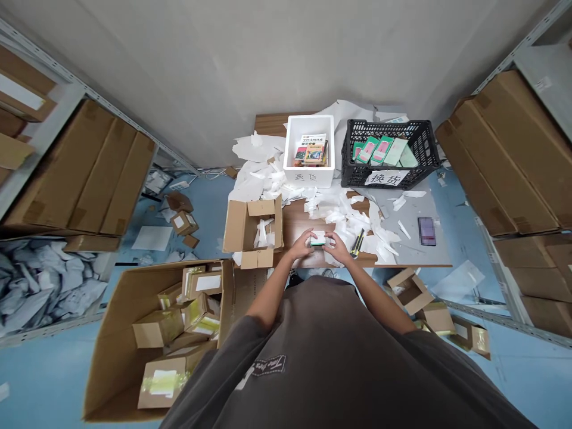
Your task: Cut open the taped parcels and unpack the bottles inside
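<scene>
A small white and green box-like item [317, 238] is held between my two hands at the front edge of the table. My left hand [302, 245] grips its left side, fingers curled against it. On the opposite side my right hand [338, 248] pinches the right end. A yellow and black box cutter [357, 243] lies just right of my right hand, on torn white paper [342, 217]. Left of my hands stands an opened cardboard box [232, 226] with white paper scraps inside.
At the table's back are a white bin [308, 177] of books and a black crate [351, 173] of green and pink packs. A phone [427, 231] lies at the right. A large carton [109, 345] of small boxes is at lower left; shelves flank both sides.
</scene>
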Demonstrator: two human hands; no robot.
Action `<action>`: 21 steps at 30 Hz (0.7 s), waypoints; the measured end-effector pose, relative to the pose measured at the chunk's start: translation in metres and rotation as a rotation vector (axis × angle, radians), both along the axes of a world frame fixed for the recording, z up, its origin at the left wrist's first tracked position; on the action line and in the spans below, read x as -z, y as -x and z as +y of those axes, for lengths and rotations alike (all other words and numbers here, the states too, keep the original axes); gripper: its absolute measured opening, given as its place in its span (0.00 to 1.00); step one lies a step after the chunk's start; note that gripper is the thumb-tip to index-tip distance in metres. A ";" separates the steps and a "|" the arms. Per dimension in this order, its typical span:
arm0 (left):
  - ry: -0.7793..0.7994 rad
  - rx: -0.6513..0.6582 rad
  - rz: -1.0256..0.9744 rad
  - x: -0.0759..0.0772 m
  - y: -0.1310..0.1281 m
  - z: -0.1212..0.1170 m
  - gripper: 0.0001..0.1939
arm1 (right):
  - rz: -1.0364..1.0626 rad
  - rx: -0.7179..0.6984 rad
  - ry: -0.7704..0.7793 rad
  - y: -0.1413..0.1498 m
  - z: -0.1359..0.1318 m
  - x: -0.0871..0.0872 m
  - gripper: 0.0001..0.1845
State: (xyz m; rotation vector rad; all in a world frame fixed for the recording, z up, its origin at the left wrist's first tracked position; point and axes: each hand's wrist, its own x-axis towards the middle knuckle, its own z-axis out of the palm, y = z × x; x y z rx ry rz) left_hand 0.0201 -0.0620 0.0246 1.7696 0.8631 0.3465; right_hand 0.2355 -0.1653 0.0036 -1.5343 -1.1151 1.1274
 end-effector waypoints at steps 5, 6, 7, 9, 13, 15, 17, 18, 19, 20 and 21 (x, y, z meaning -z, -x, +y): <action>-0.046 -0.023 0.088 -0.002 -0.007 -0.003 0.15 | -0.172 -0.103 -0.006 0.000 0.008 0.002 0.15; -0.049 -0.032 0.095 -0.002 -0.007 -0.004 0.15 | -0.187 -0.108 -0.006 0.000 0.009 0.004 0.15; -0.052 -0.039 0.098 -0.002 -0.007 -0.005 0.16 | -0.192 -0.108 -0.006 0.000 0.010 0.006 0.15; -0.062 -0.043 0.089 -0.003 -0.007 -0.006 0.17 | -0.178 -0.102 -0.008 0.000 0.009 0.009 0.16; -0.067 -0.016 0.068 -0.006 -0.004 -0.005 0.16 | -0.163 -0.119 -0.009 -0.002 0.007 0.013 0.17; -0.058 -0.007 0.098 -0.006 -0.003 -0.005 0.16 | -0.172 -0.127 -0.004 -0.002 0.006 0.014 0.17; -0.044 -0.006 0.129 -0.003 -0.002 -0.007 0.19 | -0.169 -0.118 0.005 -0.001 0.006 0.017 0.18; -0.038 -0.018 0.133 0.000 -0.002 -0.010 0.21 | -0.157 -0.108 0.008 -0.001 0.005 0.019 0.19; -0.030 -0.043 0.124 0.004 -0.003 -0.013 0.23 | -0.137 -0.099 0.009 0.000 0.005 0.021 0.21; -0.015 -0.083 0.104 0.009 -0.004 -0.016 0.27 | -0.106 -0.091 0.007 0.001 0.005 0.024 0.23; 0.008 -0.139 0.071 0.015 -0.005 -0.019 0.31 | -0.064 -0.080 0.004 0.003 0.005 0.028 0.25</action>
